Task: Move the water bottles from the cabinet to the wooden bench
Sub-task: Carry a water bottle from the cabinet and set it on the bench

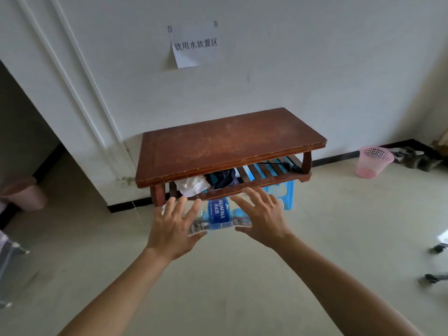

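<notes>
A clear water bottle (219, 215) with a blue Aquafina label lies sideways in the air between my two hands. My left hand (173, 226) holds its left end, fingers spread over the top and thumb underneath. My right hand (260, 215) holds its right end the same way. Clear plastic shows past both hands, and I cannot tell whether a second bottle lies behind. The brown wooden bench (230, 141) stands against the wall just beyond my hands, and nothing lies on its top. The cabinet is out of view.
The bench's lower slatted shelf (266, 174) holds white cloth, a dark bag and a cable. A blue plastic stool (288, 192) sits beneath it. A pink mesh basket (373, 163) stands right, a pink bin (24, 195) left by the doorway. Chair casters (436, 277) are at the far right.
</notes>
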